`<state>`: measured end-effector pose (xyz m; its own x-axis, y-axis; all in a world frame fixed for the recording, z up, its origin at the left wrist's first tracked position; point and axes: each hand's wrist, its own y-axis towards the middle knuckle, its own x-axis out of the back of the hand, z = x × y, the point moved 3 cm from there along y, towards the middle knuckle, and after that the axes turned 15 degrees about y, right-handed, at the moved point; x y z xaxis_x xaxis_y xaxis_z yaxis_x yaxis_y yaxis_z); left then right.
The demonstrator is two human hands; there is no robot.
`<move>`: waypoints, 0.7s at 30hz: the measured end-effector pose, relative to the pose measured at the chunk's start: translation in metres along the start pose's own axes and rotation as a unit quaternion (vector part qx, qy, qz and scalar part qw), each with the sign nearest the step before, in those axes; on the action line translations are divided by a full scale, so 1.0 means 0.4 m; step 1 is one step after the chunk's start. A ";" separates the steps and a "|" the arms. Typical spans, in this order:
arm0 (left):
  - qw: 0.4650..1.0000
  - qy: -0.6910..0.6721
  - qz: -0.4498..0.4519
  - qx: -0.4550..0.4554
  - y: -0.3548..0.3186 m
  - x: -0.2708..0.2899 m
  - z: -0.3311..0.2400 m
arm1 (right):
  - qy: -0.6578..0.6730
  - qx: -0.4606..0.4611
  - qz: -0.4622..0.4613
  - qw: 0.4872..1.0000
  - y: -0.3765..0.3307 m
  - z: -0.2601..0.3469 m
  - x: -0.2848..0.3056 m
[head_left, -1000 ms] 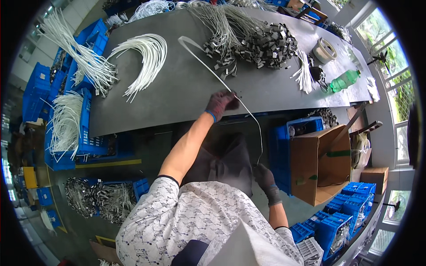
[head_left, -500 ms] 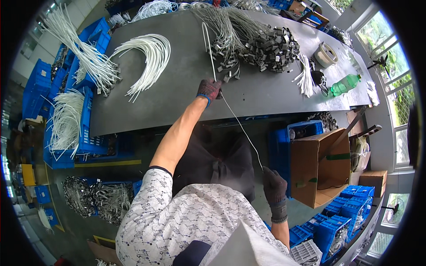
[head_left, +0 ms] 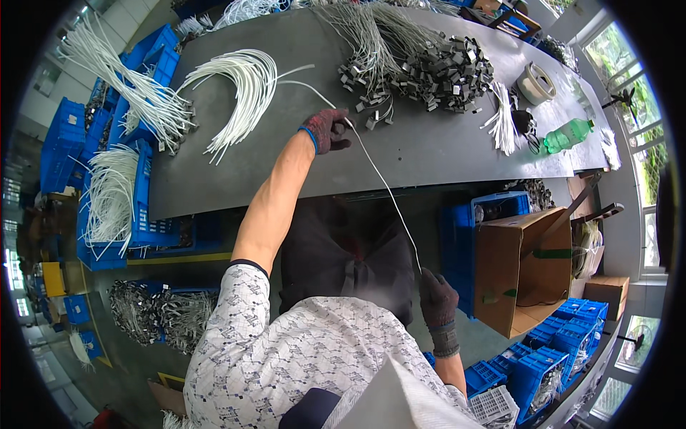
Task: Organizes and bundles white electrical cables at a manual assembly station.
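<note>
My left hand (head_left: 329, 131), in a dark red and grey knit glove with a blue cuff, is closed on a white tube (head_left: 309, 86) above the grey table's near edge. The tube's far end reaches left to the curved bundle of white tubes (head_left: 250, 79). A thin whitish wire (head_left: 386, 184) runs from this hand down to my right hand (head_left: 439, 299). Low beside my right hip, my right hand, in a dark glove, pinches the wire's lower end. Whether the wire passes inside the tube is hidden by the left fingers.
Wires with black and grey connectors (head_left: 450, 75) are heaped on the table (head_left: 307, 154). At right are a short white bundle (head_left: 502, 121), a tape roll (head_left: 536, 84) and a green bottle (head_left: 568, 136). A cardboard box (head_left: 493, 279) stands below; blue crates (head_left: 143, 204) line the left.
My left hand has moved slightly left, and the tube above it has swung from upright over to the left, toward the curved bundle. My right hand keeps nearly the same place.
</note>
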<state>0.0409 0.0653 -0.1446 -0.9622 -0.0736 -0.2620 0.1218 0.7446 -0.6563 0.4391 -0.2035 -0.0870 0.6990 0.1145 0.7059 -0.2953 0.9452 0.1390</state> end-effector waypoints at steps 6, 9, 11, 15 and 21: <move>0.979 0.065 -0.017 -0.191 -0.037 -0.063 -0.016 | 0.052 -0.003 0.008 0.999 -0.013 -0.029 -0.034; 0.954 0.174 -0.069 -0.234 0.008 -0.066 0.026 | 0.048 -0.011 0.012 0.999 -0.030 -0.041 -0.038; 0.945 0.197 -0.057 -0.256 0.023 -0.064 0.043 | 0.056 -0.035 0.035 0.997 -0.044 -0.051 -0.045; 0.960 0.108 -0.046 -0.256 0.020 -0.088 0.041 | 0.068 -0.040 0.015 0.997 -0.072 -0.075 -0.051; 0.965 0.127 0.086 -0.214 0.034 -0.207 0.191 | 0.250 -0.072 -0.017 0.965 0.069 -0.105 -0.117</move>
<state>0.1408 0.0308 -0.1860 -0.9718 0.2005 -0.1241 0.2263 0.9409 -0.2521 0.4254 -0.1702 -0.1453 0.9445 0.1818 0.2735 -0.1979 0.9797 0.0320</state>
